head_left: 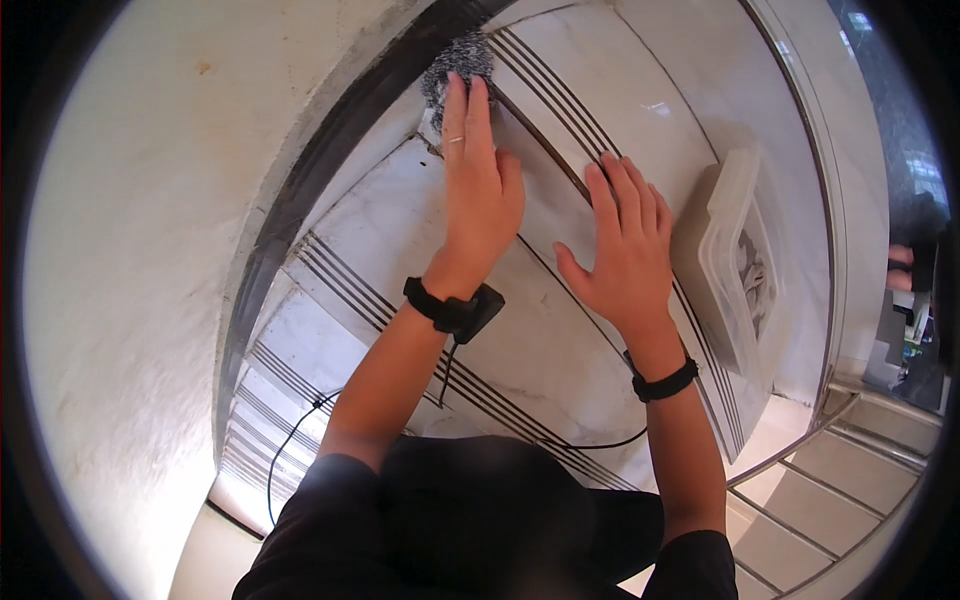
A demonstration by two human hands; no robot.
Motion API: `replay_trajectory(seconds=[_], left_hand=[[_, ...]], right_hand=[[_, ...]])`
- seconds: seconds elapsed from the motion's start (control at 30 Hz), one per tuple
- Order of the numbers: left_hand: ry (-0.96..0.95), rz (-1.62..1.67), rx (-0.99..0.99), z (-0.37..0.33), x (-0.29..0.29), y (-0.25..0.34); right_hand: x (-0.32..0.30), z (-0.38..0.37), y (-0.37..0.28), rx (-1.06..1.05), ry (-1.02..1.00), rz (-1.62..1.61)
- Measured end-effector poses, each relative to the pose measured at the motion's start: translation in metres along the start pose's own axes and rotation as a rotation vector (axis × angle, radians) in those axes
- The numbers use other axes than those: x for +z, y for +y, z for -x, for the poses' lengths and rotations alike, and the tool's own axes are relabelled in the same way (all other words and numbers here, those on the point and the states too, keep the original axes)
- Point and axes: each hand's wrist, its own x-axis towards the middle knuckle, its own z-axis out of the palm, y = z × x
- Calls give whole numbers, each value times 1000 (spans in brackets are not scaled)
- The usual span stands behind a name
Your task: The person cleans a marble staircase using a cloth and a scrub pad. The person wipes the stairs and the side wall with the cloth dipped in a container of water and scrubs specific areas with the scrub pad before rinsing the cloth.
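Observation:
My left hand (474, 190) reaches up to the corner where the stair meets the wall. Its fingers lie close together on a grey, black-and-white speckled cloth (458, 62), pressing it against the surface, with the thumb held out to the side. Part of the cloth is hidden beneath the fingers. To the right, my right hand (630, 235) is open over the white marbled stair tiles (585, 340), fingers stretched out and holding nothing. Its fingertips are near a dark tile edge; whether they touch is hard to tell.
Right of my right hand, a translucent plastic tub (718, 215) with a greyish cloth inside stands tilted in view. A cream wall (150, 200) with dark skirting (290, 200) runs along the left. Metal railings (800, 475) are at lower right. Thin black cables (272, 470) hang near my arms.

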Motion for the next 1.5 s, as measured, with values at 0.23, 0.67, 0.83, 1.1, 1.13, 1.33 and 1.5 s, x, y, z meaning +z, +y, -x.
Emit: replay_trajectory(seconds=[0.23, 0.67, 0.83, 1.1, 1.13, 1.33, 1.5], left_hand=[[-91, -196, -174, 28, 0, -39], [-39, -137, -23, 7, -2, 1], [-125, -206, -110, 32, -6, -24], [-147, -152, 35, 39, -1, 19], [-131, -105, 8, 41, 1, 24], [-41, -104, 2, 3, -7, -7], [-291, -152, -363, 70, -3, -30]], right_hand=[[-4, -4, -1, -3, 19, 10], [5, -1, -1, -4, 22, -2], [-3, -4, -3, -12, 17, 28], [1, -4, -4, 7, 28, 24], [1, -4, -4, 4, 28, 24], [3, -2, -3, -3, 38, 1], [0, -5, -4, 3, 12, 18]])
